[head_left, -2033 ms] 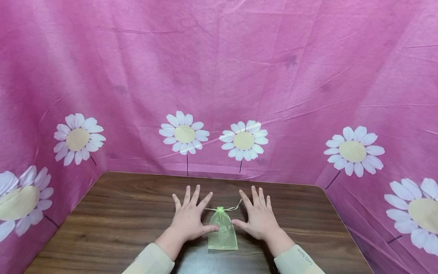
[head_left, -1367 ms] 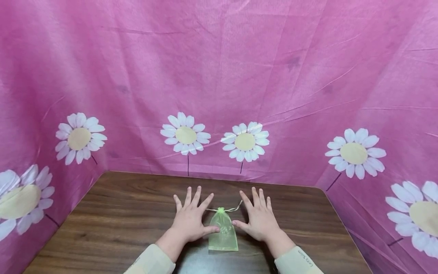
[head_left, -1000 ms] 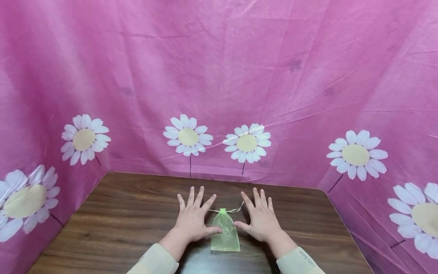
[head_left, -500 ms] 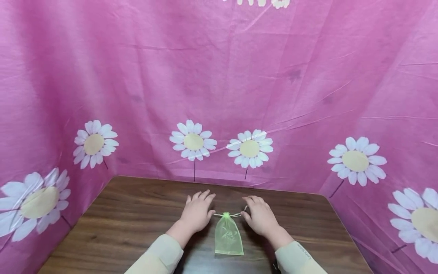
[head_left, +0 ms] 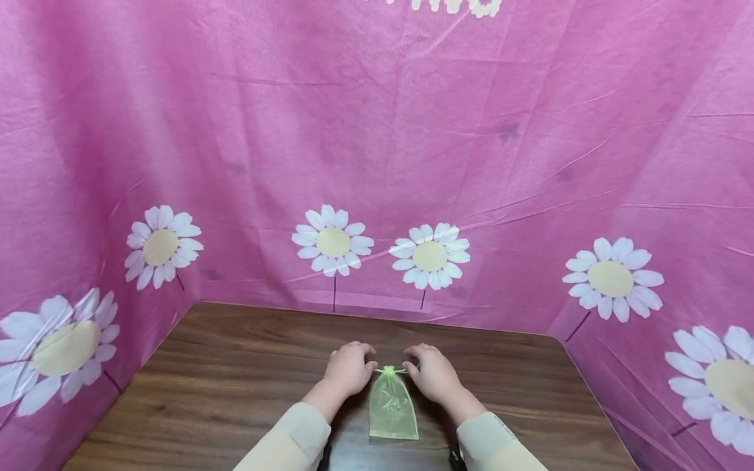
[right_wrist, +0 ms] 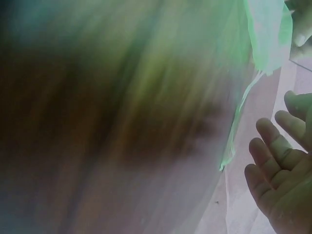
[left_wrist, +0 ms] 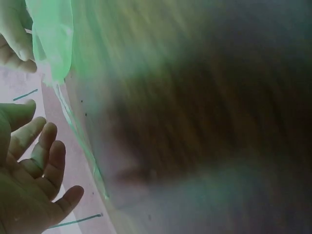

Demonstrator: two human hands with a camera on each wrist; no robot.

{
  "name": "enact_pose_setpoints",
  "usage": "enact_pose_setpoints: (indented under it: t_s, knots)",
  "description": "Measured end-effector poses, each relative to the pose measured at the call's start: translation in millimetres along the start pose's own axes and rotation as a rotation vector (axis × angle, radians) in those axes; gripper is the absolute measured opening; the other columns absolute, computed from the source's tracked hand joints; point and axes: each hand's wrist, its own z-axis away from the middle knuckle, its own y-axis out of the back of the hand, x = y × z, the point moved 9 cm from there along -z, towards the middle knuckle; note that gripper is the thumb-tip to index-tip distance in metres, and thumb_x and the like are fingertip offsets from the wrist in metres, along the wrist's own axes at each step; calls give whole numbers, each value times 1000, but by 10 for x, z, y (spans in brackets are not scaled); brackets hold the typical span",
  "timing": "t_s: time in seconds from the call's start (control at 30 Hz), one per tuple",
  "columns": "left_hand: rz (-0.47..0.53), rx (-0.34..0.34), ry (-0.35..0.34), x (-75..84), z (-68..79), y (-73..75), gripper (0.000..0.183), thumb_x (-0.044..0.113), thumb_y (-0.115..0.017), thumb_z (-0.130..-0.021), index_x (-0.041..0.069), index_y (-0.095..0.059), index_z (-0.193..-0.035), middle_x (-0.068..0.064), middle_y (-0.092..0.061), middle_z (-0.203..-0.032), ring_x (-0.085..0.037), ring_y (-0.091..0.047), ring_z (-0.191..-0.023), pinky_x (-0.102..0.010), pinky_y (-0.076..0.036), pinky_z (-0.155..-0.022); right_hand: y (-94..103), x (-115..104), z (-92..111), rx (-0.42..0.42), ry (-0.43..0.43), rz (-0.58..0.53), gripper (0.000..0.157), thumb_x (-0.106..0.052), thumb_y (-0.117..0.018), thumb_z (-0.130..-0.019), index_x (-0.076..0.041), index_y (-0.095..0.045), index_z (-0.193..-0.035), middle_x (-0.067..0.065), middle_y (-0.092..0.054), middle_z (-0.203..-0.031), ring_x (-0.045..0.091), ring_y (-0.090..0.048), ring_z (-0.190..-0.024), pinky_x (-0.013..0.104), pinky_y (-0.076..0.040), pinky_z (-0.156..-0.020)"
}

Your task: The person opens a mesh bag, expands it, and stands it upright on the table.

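A sheer green organza drawstring pouch (head_left: 393, 409) lies flat on the table, its gathered neck toward the far edge. My left hand (head_left: 347, 369) is just left of the neck, thumb and forefinger bent and apart near the drawstring. On the other side, my right hand (head_left: 434, 371) mirrors it. In the left wrist view the left hand (left_wrist: 29, 180) has loosely curved fingers, and the drawstring (left_wrist: 80, 134) runs past them. The right wrist view has the right hand (right_wrist: 285, 170) likewise beside the drawstring (right_wrist: 236, 124), with a gap between thumb and forefinger.
The dark wood-grain table (head_left: 247, 353) has its far edge against a pink cloth backdrop (head_left: 377, 144). White daisies, such as one daisy (head_left: 332, 242), are printed on the cloth, which also encloses both sides.
Both hands were spread with straight fingers, thumbs at the pouch. The fingers have since bent and both hands have moved inward to the pouch's neck. The pouch stays on the table.
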Motion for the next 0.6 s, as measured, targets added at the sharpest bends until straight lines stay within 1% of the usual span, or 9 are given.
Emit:
enact_pose_setpoints:
  t_s: [0.1, 0.2, 0.33, 0.43, 0.5, 0.6]
  knots:
    - [28, -2, 41, -30, -18, -44, 2, 20, -78, -92, 19, -77, -91, 3, -74, -91, -26, -71, -94, -47, -49, -79, -34, -16, -17, -21, -5, -44, 9, -12, -78, -93, -6, -76, -99, 4, -72, -97, 27, -69, -93, 47, -56, -83]
    - [44, 3, 56, -27, -28, -70, 11, 20, -78, -92, 22, -75, -82, 7, -72, -83, -24, -71, -87, -47, -48, -77, -66, -19, -22, -29, -6, -64, 8, -15, -77, -94, -7, -76, -93, 3, -72, -94, 25, -71, -91, 46, -56, -82]
    - [62, -3, 64, -7, -33, -103, 12, 21, -78, -92, 22, -75, -80, 7, -72, -81, -24, -71, -85, -50, -49, -79, -108, 1, -31, -40, -27, -67, 8, -14, -77, -95, -9, -76, -89, 2, -72, -93, 23, -70, -89, 45, -57, -81]
    - [80, -18, 86, -24, -35, -126, 12, 21, -77, -93, 20, -76, -81, 6, -72, -82, -24, -71, -84, -53, -50, -81, -160, 14, -45, -77, -49, -83, 7, -11, -76, -94, -10, -76, -88, 0, -72, -89, 20, -69, -84, 43, -56, -77]
    - [98, -26, 117, -55, -33, -137, 12, 21, -76, -93, 20, -76, -81, 5, -72, -82, -23, -70, -82, -52, -53, -79, -187, 15, -59, -100, -58, -97, 8, -10, -76, -94, -11, -77, -86, -1, -73, -86, 17, -68, -81, 41, -56, -74]
    - [120, -41, 160, -81, -16, -168, 13, 20, -76, -93, 19, -75, -80, 5, -71, -81, -21, -69, -78, -46, -55, -72, -214, 32, -46, -119, -74, -121, 10, -9, -75, -94, -11, -77, -84, -3, -72, -81, 14, -65, -76, 38, -55, -71]
